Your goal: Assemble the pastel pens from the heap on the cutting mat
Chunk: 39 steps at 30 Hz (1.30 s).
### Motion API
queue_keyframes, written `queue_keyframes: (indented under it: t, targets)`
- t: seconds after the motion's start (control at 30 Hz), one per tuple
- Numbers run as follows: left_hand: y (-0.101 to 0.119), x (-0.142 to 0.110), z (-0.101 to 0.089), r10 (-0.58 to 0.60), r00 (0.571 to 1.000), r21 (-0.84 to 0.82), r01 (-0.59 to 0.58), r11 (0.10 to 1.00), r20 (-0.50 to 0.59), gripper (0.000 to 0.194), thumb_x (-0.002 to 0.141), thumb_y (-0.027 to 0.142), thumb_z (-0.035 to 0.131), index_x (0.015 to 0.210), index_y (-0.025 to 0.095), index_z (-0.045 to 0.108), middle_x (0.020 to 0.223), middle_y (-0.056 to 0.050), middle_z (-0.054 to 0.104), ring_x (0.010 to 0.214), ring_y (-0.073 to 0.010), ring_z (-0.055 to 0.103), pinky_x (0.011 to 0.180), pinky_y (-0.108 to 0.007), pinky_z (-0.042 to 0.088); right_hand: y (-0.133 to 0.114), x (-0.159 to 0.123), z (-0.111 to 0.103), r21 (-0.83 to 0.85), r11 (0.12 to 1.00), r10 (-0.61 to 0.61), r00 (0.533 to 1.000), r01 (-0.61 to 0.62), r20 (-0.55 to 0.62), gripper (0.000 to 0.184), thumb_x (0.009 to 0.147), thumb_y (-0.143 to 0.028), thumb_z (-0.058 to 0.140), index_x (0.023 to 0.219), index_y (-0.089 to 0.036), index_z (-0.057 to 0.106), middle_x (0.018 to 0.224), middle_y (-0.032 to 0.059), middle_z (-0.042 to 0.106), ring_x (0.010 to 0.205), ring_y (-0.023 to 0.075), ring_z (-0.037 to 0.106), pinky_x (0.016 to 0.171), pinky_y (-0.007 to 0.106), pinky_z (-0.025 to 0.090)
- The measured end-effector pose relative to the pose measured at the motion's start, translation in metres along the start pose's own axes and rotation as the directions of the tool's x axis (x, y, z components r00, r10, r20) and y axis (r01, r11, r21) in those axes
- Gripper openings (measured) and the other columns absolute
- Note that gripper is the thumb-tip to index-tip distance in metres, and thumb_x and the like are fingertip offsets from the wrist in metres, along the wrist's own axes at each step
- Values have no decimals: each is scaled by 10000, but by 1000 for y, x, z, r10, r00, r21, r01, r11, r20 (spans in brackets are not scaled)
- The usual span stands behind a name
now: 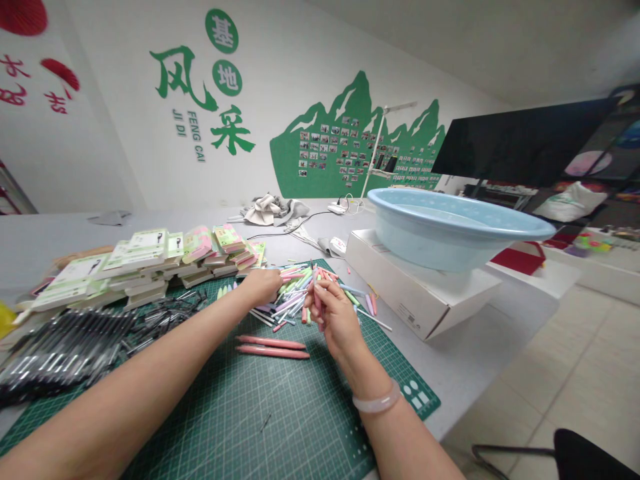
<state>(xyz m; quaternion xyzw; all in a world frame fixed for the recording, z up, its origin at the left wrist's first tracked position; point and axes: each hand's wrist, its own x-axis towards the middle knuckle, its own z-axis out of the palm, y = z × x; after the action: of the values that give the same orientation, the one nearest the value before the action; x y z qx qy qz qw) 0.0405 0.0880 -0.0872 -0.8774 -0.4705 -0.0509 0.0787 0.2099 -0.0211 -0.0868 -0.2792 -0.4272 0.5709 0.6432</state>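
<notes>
Our right grip (pixel 336 320) closes around some pastel pen parts (pixel 300 297), hiding how many it holds. Our left grip (pixel 260 287) covers part of that pile. The picture's left edge cuts off the black pen parts (pixel 60 353), and the printing on the stacked cards (pixel 145 247) is too small to read.

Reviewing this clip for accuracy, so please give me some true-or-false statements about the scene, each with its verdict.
1. A blue plastic basin stands on a white cardboard box. True.
2. The right hand holds a pink pen part in its fingers. True.
3. The left hand grips the basin's rim. False: it is at a pile of pastel pen parts.
4. A pale bangle is on the left wrist. False: it is on the right wrist.
5. Two pink pens lie on a green cutting mat. True.
6. Black pen parts lie on the floor. False: they lie on the table, over the mat's left edge.
</notes>
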Motion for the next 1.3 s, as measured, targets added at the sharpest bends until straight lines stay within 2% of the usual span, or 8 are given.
queue_keyframes:
  t: [0.17, 0.27, 0.33, 0.43, 0.57, 0.77, 1.13, 1.3]
  targets:
    - [-11, -10, -20, -54, 996, -103, 47, 994, -69, 152, 738, 280, 538, 772, 175, 641, 822, -79, 654, 761, -197, 603, 643, -274, 430, 5, 0, 1, -18, 1000, 11, 1000, -11, 8, 166, 768, -341, 599, 789, -176, 596, 609, -2, 603, 417, 61, 406, 356, 168, 238]
    - [-8, -24, -32, -122, 985, -461, 55, 886, -118, 170, 758, 312, 530, 797, 168, 612, 702, -31, 644, 653, -150, 594, 596, -245, 435, 9, -1, 3, -35, 999, 16, 999, -14, 36, 158, 779, -330, 588, 786, -172, 595, 603, 0, 600, 417, 60, 406, 366, 171, 236]
    - [-1, -35, -39, -190, 973, -815, 4, 580, -130, 200, 758, 319, 555, 867, 158, 602, 669, -15, 632, 607, -130, 587, 579, -238, 445, 11, -3, 6, -46, 999, 26, 998, -24, 59, 159, 782, -329, 584, 779, -170, 594, 592, -2, 594, 414, 59, 399, 374, 176, 236]
    - [13, -51, -48, -280, 954, -991, -82, 103, -108, 349, 730, 318, 628, 1047, 179, 581, 771, -20, 641, 689, -132, 609, 627, -250, 474, 15, -5, 10, -81, 996, 54, 995, -48, 78, 166, 786, -337, 580, 773, -171, 591, 581, -7, 589, 408, 58, 388, 375, 179, 227]
    - [27, -60, -51, -395, 918, -975, -118, -189, -34, 298, 681, 293, 699, 931, 151, 625, 861, -52, 660, 845, -171, 630, 746, -301, 495, 20, -7, 13, -113, 991, 88, 992, -77, 93, 159, 787, -331, 574, 776, -173, 586, 574, -11, 588, 411, 59, 392, 381, 179, 228]
    - [34, -59, -49, -398, 917, -957, -141, -254, -29, 266, 676, 290, 714, 888, 147, 638, 869, -59, 691, 828, -168, 645, 778, -310, 492, 23, -9, 16, -139, 986, 103, 989, -88, 106, 161, 781, -332, 576, 777, -171, 577, 562, -15, 580, 411, 57, 381, 393, 179, 229]
    - [41, -64, -51, -337, 939, -989, -111, -102, -71, 238, 688, 300, 706, 875, 158, 665, 855, -60, 691, 820, -179, 630, 693, -270, 493, 22, -9, 16, -128, 989, 93, 989, -79, 112, 149, 798, -314, 554, 778, -169, 577, 572, -13, 580, 408, 53, 404, 393, 179, 220]
    - [43, -63, -47, -309, 951, -984, -80, -156, -28, 223, 682, 288, 714, 857, 156, 674, 850, -49, 682, 788, -155, 614, 699, -257, 483, 21, -11, 18, -122, 988, 112, 987, -97, 119, 141, 809, -304, 537, 799, -168, 573, 594, -9, 583, 407, 51, 396, 379, 172, 210]
